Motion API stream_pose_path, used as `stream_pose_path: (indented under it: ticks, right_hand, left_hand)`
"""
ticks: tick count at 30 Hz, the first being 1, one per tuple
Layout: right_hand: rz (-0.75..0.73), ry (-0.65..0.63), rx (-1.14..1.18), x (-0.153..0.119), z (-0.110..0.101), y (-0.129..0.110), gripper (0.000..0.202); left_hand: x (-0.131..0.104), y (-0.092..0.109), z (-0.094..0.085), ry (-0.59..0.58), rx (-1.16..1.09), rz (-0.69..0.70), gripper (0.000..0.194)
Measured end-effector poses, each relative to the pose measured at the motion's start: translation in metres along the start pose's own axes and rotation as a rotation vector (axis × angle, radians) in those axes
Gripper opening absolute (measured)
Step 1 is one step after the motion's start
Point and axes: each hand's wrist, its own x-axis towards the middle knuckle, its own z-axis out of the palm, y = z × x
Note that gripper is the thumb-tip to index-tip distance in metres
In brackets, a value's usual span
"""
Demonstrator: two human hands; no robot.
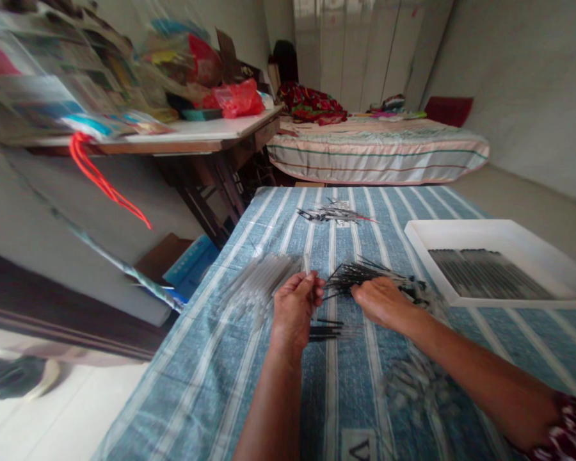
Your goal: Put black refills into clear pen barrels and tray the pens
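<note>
My left hand (295, 304) is closed, thumb against fingers, around a thin pale tube (308, 264) that sticks up past the fingertips. To its left lies a pile of translucent whitish tubes (262, 285). My right hand (377, 299) rests at a heap of thin black sticks (352, 274); its fingertips are bent down into the heap, and what they pinch is hidden. Just below, between the hands, several black-tipped sticks (325, 330) lie side by side. Small clear caps or pieces (415, 384) are heaped near my right forearm.
A white tray (480, 302) with a row of dark-filled tubes (489, 274) stands at the right. Loose thin sticks (336, 213) lie at the far part of the striped cloth (278, 224). A cluttered desk (211, 137) is at left, a bed (379, 150) beyond.
</note>
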Motion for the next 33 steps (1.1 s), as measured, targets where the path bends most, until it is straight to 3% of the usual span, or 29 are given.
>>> stream_pose_path:
  ticks: [5, 9, 15, 20, 33]
  right_hand:
    - [0.006, -0.003, -0.01, -0.002, -0.002, 0.005, 0.022]
    - [0.028, 0.044, 0.022, -0.008, 0.0, 0.013, 0.025]
    - [0.051, 0.3, 0.167, -0.018, -0.008, 0.022, 0.023]
    - [-0.006, 0.449, 0.009, -0.023, -0.026, 0.03, 0.025]
    - [-0.131, 0.351, -0.152, -0.027, -0.042, 0.027, 0.016]
  left_hand:
    - [-0.001, 0.0, -0.003, 0.015, 0.139, 0.062, 0.029]
    - [-0.003, 0.001, -0.003, -0.042, 0.239, 0.067, 0.036]
    - [-0.009, 0.003, 0.001, -0.21, 0.44, 0.029, 0.022]
    - [-0.013, 0.003, 0.005, -0.328, 0.464, -0.033, 0.018]
    - [-0.016, -0.001, 0.008, -0.378, 0.592, -0.076, 0.019]
